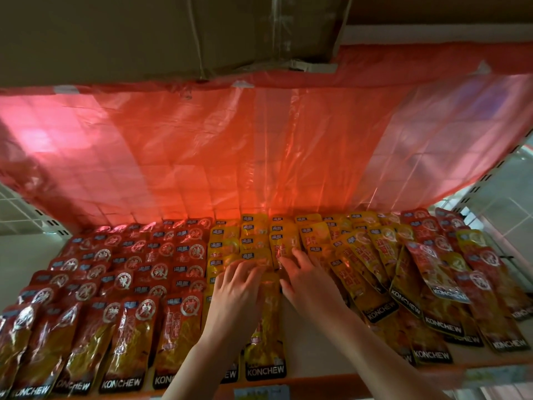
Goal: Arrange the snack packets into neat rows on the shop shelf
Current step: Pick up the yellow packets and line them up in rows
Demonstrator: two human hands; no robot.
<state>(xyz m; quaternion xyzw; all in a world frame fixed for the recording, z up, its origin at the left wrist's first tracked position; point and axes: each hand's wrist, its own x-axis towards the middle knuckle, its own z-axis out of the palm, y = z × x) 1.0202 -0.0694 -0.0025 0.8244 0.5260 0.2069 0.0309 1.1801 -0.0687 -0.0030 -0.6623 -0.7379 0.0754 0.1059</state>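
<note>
Red snack packets [127, 287] lie in overlapping neat rows across the left half of the shop shelf [314, 347]. Yellow packets [253, 243] form rows in the middle. A looser, slanted pile of yellow and red packets [432, 272] covers the right side. My left hand [236, 293] rests with straight fingers on the yellow rows. My right hand [305, 278] lies beside it, fingers spread, touching yellow packets further back. Between the two hands runs one yellow packet [266, 342] pointing toward the front edge.
A translucent red plastic sheet [230, 145] hangs behind the shelf as a backdrop. A cardboard box [144, 36] sits overhead. White shelf uprights [473, 194] stand at the right. A bare strip of shelf lies under my right forearm.
</note>
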